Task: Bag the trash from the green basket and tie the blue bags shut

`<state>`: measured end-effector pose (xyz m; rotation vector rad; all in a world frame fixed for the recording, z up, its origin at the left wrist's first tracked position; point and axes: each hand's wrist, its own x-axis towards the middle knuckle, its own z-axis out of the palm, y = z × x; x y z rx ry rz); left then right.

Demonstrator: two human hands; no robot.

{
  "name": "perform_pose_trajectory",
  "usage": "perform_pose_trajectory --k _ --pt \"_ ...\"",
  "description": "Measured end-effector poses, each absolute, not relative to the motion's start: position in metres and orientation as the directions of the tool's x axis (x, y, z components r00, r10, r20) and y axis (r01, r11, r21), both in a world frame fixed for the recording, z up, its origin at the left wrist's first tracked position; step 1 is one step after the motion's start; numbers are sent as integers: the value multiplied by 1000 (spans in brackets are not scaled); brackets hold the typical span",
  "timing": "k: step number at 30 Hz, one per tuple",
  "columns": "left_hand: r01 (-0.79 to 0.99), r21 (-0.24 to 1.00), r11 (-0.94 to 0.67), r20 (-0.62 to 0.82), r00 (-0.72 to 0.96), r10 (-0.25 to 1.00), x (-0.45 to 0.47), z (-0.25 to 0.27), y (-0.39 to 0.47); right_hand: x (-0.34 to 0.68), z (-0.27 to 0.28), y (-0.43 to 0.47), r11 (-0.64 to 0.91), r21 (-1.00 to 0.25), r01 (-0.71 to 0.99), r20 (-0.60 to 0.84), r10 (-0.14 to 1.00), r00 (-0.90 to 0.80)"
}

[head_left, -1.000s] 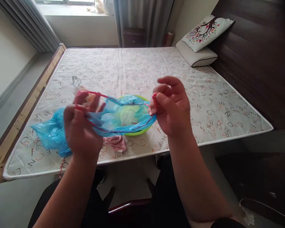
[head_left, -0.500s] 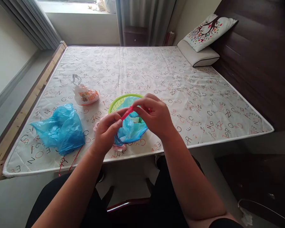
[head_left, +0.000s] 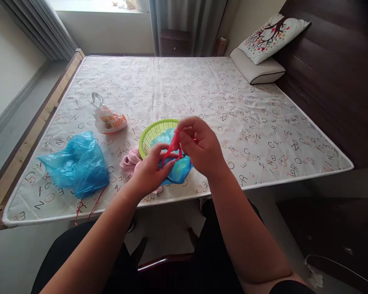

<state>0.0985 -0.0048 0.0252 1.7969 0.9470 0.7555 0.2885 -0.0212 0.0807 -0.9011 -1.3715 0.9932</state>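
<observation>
A red ribbon-like strip (head_left: 174, 143) is stretched and looped between my two hands. My right hand (head_left: 199, 143) pinches its upper part between thumb and fingers. On the left, my left hand (head_left: 155, 167) has its fingers closed around the lower end of the strip. Just beneath and beyond them is a green plastic basket (head_left: 145, 139) with a blue plastic bag (head_left: 179, 169) in and over it, partly hidden by my hands. Beside the basket, a pink cloth (head_left: 129, 162) lies crumpled, partly covered by my left hand.
All this rests on a letter-printed mattress (head_left: 196, 90). Another blue plastic bag (head_left: 79, 165) lies to the left, with thin red strings (head_left: 95, 204) by it. Behind is a white-and-orange bag (head_left: 108, 120). A tree-print pillow (head_left: 271, 36) lies at the far right.
The red strip, earlier held taut and narrow between both hands, now hangs in a loop. My left hand has shifted right, closer to my right hand, showing more of the basket and pink cloth.
</observation>
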Motion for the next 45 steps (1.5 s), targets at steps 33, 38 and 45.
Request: perform_pose_trajectory --k 33,38,45 --pt "-76 908 -412 411 347 843 109 26 -13 282 75 -13 172 -941 -292 152 984 90" --pt "-72 851 -520 509 349 786 107 25 -10 280 75 -12 143 -927 -346 123 989 81" --pt "2 944 -331 302 403 864 109 24 -15 281 73 -14 157 -960 -231 153 988 33"
